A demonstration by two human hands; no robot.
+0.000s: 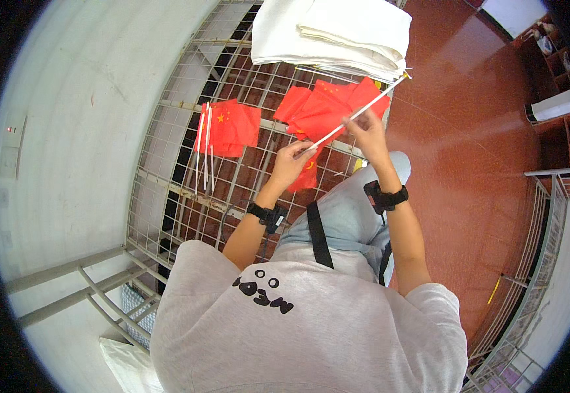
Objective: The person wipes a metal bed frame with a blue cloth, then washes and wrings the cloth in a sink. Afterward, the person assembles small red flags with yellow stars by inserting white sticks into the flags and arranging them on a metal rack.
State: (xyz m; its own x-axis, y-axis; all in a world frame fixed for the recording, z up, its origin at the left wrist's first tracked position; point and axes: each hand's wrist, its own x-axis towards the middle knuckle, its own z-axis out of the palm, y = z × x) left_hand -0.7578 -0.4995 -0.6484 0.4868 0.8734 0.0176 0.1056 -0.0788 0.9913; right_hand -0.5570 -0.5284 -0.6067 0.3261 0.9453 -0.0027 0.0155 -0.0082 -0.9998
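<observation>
White stick (357, 114) held over wire rack (167, 190), long axis lower-left to upper-right. Left hand (291, 164) pinches lower end, right hand (365, 131) pinches mid-shaft; hands apart. Loose red flags (318, 108) just beyond, under stick.

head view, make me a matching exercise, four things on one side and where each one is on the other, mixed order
Things:
1. white stick
2. finished flags
3. folded white cloth
4. loose red flag cloths

Places:
A. on the wire rack, left of both hands
B. at the rack's far end
C. between the left hand and right hand
D. heaped on the rack under the raised stick

Pairs: 1-C, 2-A, 3-B, 4-D
</observation>
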